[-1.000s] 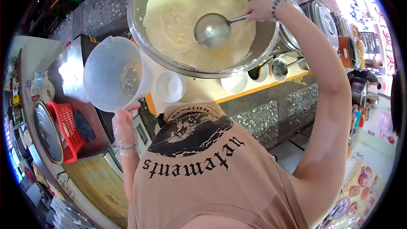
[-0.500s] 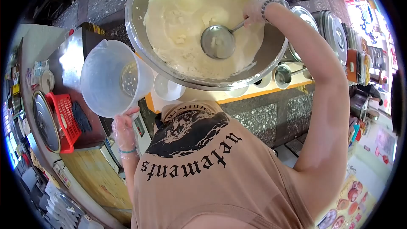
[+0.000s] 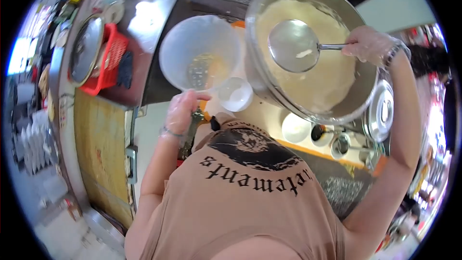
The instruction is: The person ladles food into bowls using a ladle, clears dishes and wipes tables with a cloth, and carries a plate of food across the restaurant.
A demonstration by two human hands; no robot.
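My right hand (image 3: 370, 45), in a clear glove, is closed round the handle of a metal ladle (image 3: 294, 45). The ladle's round bowl is over the left part of a large metal bowl (image 3: 363, 91), which holds a pale creamy mixture (image 3: 317, 84). My left hand (image 3: 182, 110), also gloved, grips the near rim of a translucent plastic bucket (image 3: 192, 43). Some pale bits lie at the bucket's bottom. Between bucket and metal bowl sits a small white bowl (image 3: 235, 94).
A red basket (image 3: 110, 60) and a round lid (image 3: 88, 50) are at the left. Small containers, one a white bowl (image 3: 296, 128), line the counter's near edge. Metal lids (image 3: 381, 110) lie at the right.
The view has turned, so bucket and metal bowl appear further right. The ladle has come out of the mixture's middle towards the metal bowl's bucket side.
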